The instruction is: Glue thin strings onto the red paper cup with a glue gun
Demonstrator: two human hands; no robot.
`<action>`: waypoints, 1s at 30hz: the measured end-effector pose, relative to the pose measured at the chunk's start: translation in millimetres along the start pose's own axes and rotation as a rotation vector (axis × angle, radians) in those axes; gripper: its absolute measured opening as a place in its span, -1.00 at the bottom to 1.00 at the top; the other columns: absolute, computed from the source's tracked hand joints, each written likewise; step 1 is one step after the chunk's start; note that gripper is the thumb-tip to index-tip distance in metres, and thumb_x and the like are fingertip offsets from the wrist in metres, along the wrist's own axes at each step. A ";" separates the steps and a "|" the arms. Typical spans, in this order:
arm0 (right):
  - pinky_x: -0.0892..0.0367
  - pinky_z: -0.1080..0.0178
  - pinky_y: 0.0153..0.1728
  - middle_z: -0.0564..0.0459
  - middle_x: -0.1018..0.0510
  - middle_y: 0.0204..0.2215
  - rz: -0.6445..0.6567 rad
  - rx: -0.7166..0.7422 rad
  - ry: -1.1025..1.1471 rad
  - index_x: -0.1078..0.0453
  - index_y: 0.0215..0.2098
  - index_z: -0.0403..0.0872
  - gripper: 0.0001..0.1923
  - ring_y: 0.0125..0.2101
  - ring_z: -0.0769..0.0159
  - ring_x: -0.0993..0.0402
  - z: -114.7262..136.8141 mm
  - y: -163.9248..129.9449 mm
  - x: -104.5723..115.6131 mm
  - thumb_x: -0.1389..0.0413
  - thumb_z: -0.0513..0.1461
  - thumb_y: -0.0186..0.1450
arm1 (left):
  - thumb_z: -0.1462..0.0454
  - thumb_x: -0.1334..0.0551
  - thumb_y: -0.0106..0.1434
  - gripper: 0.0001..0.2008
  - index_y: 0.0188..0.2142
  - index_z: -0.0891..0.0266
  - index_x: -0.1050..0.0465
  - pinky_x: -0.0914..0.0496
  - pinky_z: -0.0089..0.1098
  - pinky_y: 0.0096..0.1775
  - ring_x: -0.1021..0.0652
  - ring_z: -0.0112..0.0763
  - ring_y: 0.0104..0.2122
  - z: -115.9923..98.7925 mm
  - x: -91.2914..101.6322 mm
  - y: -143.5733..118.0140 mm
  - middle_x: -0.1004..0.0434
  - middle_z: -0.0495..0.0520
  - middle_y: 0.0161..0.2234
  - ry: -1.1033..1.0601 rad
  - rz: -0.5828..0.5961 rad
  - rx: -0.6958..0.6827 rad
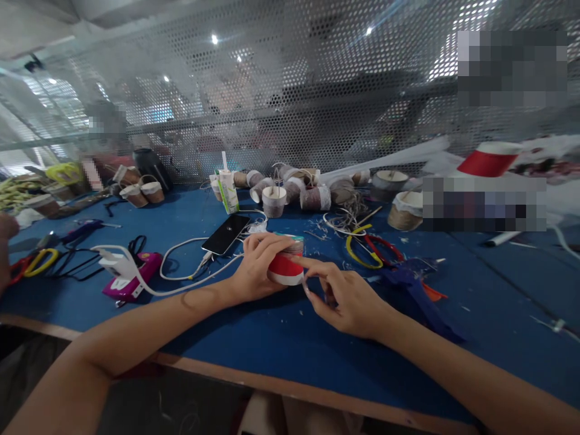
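Fingers of the left hand (256, 269) clamp a red-and-white cup (286, 264); right hand (344, 299) fingers together; no writing legible.

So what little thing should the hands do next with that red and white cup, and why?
Probably press the loose strand flat against the cup and turn it a little. The left hand grips the cup on the blue table, and the right hand has its fingertips at the cup's side, seemingly pinching a thin strand there. That is only a guess.
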State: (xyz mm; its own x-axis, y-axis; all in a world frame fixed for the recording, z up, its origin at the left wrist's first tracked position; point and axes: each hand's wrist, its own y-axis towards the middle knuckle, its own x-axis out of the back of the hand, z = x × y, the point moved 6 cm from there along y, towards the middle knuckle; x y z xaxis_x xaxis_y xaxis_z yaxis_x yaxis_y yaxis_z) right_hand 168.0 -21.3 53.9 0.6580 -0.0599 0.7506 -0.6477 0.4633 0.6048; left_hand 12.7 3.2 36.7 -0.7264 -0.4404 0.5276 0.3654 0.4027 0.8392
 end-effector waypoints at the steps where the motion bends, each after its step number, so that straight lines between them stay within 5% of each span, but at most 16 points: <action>1: -0.20 0.31 -0.68 -0.07 -0.57 -0.14 -0.049 0.012 0.029 -0.12 -0.08 0.02 -0.70 -0.72 0.50 -0.25 0.0 -1.0 3.8 -0.02 -0.36 0.25 | 0.12 -0.36 0.11 -0.38 0.13 0.17 -0.25 -0.31 -0.10 0.03 -0.48 -0.09 -0.04 -0.4 1.2 -0.2 -0.52 0.20 -0.05 0.002 -0.021 -0.015; 5: -0.34 0.29 -0.63 -0.08 -0.49 -0.12 -0.336 0.051 0.132 -0.18 -0.08 0.02 -0.58 -0.61 0.45 -0.34 -1.3 -8.2 23.8 -0.10 -0.43 0.15 | 0.19 -0.41 0.07 -0.26 0.20 0.15 -0.15 -0.36 -0.07 0.07 -0.45 -0.09 0.03 8.7 5.7 -1.7 -0.42 0.22 0.01 -0.044 -0.095 0.059; 8: -0.36 0.32 -0.65 -0.09 -0.36 -0.06 -0.427 -0.026 0.153 -0.12 0.07 0.08 -0.37 -0.49 0.38 -0.42 -5.0 -10.2 27.4 -0.17 -0.43 0.11 | 0.14 -0.45 0.01 -0.11 0.26 0.09 -0.06 -0.40 -0.02 0.08 -0.39 -0.07 0.09 21.9 3.9 -4.8 -0.28 0.21 0.07 -0.196 -0.097 0.198; 13: -0.41 0.31 -0.70 -0.30 0.24 0.37 -0.180 -0.228 0.407 0.23 0.33 0.23 0.00 -0.61 0.62 -0.36 -11.7 -3.5 8.9 -0.28 -0.29 0.13 | 0.03 -0.46 -0.01 -0.06 0.27 -0.01 -0.03 -0.45 -0.05 0.07 -0.37 -0.08 0.12 21.8 -4.2 -5.4 -0.15 0.18 0.08 -0.524 0.001 0.209; 20: -0.41 0.30 -0.66 -0.31 -0.05 0.33 0.010 -0.360 0.450 0.35 0.38 0.20 0.07 -0.63 0.56 -0.36 -24.3 -7.5 -7.0 -0.26 -0.25 0.14 | 0.09 -0.49 -0.06 -0.04 0.26 0.05 -0.05 -0.37 0.11 0.11 -0.38 -0.02 0.08 6.9 -5.0 1.2 -0.24 0.22 0.06 -0.478 0.189 0.062; 24: -0.43 0.20 -0.61 -0.34 -0.02 0.35 0.141 -0.409 0.040 0.38 0.39 0.13 0.06 -0.56 0.39 -0.45 -18.9 -0.5 7.4 -0.24 -0.21 0.16 | 0.18 -0.44 0.02 -0.23 0.18 0.09 -0.14 -0.40 0.05 0.08 -0.40 -0.06 0.05 13.9 -6.2 -0.8 -0.28 0.21 0.03 -0.457 0.144 0.114; 27: -0.45 0.09 -0.54 -0.48 -0.15 0.26 0.125 -0.578 -0.483 -0.02 0.28 -0.13 -0.16 -0.38 0.05 -0.56 -14.6 -10.0 44.5 -0.24 -0.02 0.17 | 0.18 -0.45 0.04 -0.23 0.17 0.07 -0.13 -0.40 0.05 0.09 -0.40 -0.08 0.06 20.9 -6.2 -2.7 -0.24 0.20 0.03 -0.426 0.074 0.185; 30: -0.42 -0.01 -0.49 -0.60 -0.40 -0.12 0.099 -0.842 -0.886 -0.29 -0.05 -0.35 -0.28 -0.30 -0.27 -0.53 -16.3 -42.1 81.4 -0.18 0.13 0.17 | 0.16 -0.47 0.02 -0.15 0.23 0.04 -0.08 -0.43 0.03 0.08 -0.39 -0.10 0.07 25.7 -7.1 -3.2 -0.19 0.19 0.05 -0.390 0.061 0.242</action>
State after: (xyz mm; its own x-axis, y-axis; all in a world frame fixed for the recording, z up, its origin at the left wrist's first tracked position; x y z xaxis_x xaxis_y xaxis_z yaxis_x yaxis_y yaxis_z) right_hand 255.1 -31.3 85.3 -0.0810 -0.4204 0.9037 -0.0137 0.9071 0.4207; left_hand 1.8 25.6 26.9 -0.8897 -0.0941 0.4468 0.3012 0.6147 0.7290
